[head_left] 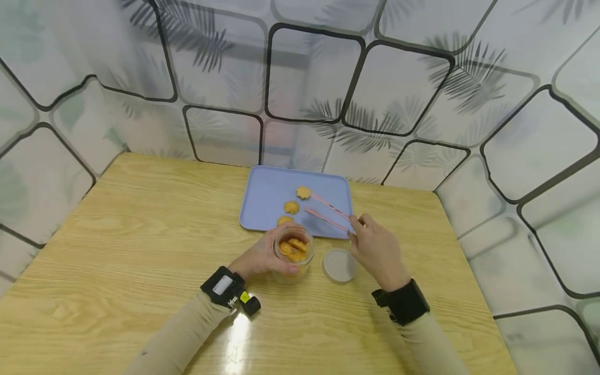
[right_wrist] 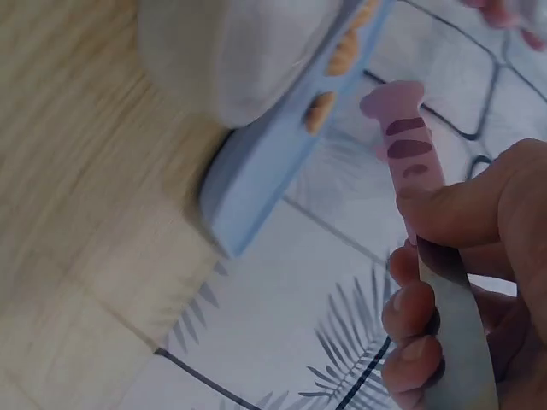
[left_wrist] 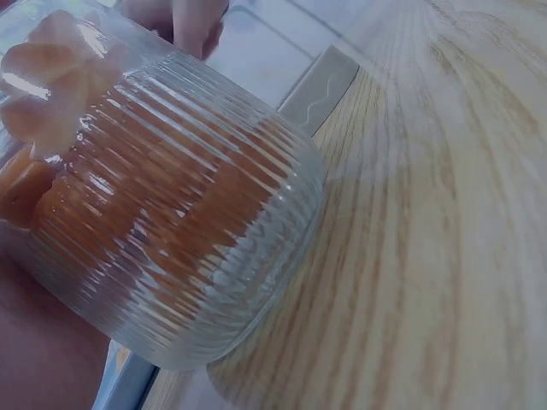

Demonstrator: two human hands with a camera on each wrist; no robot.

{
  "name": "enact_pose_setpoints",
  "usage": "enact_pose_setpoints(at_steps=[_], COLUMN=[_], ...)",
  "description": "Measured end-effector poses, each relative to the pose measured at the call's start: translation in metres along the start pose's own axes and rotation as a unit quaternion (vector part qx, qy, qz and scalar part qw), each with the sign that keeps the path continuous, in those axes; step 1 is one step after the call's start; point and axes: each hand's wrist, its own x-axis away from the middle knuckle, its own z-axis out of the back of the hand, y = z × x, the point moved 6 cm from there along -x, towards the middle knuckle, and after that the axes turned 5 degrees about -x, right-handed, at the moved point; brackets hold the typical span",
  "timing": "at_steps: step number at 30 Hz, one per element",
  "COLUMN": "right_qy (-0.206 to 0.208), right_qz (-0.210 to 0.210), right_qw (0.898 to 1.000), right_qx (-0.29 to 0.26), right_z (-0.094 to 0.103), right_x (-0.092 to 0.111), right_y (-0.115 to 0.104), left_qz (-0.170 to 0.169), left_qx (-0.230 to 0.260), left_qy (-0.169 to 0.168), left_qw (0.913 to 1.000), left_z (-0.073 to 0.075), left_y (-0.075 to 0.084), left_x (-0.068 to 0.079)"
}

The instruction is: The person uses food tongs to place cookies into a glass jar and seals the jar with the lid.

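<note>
My left hand [head_left: 260,255] grips a ribbed glass jar [left_wrist: 171,196] around its side. The open mouth faces up toward the head camera, and flower-shaped cookies [head_left: 296,250] fill part of the jar. With its thumb and fingers, my right hand [head_left: 378,256] holds pink tongs [right_wrist: 410,145] by the handle end. Both tong arms stand spread over the tray with nothing between the tips. One tip overlaps the farthest tray cookie [head_left: 303,192] in the head view. Two more cookies, a middle cookie [head_left: 291,207] and a near cookie [head_left: 285,221], form a slanting row with it.
The blue tray [head_left: 272,187] lies at the back of the wooden table [head_left: 140,234], close to the patterned curtain [head_left: 309,78]. A round pale lid [head_left: 339,266] rests on the table between the jar and my right wrist.
</note>
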Motion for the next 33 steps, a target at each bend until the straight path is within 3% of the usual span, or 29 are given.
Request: enact_pose_setpoints(at_steps=[4,7,21,28,33], right_qy=[-0.004,-0.013,-0.029,-0.045,-0.067], right_qz=[0.023,0.028,0.026,0.025,0.006], right_qw=[0.998,0.997,0.996,0.994,0.995], right_qx=[0.065,0.077,0.075,0.096,0.071], right_z=[-0.019,-0.027,-0.041,-0.048,-0.053], right_x=[-0.016,-0.024,-0.047,-0.050,-0.050], right_y=[0.000,0.001,0.009,0.011,0.013], left_qz=[0.003,0.005,0.011,0.006,0.007], left_qx=[-0.007,0.002,0.023,0.017,0.016], left_qy=[-0.002,-0.005,-0.005,-0.008,-0.006], left_qw=[1.0000,1.0000,0.9997,0.9998,0.9998], left_z=[0.001,0.001,0.001,0.000,0.001], left_y=[0.001,0.000,-0.001,0.000,-0.001], left_x=[0.001,0.000,0.002,0.001,0.002])
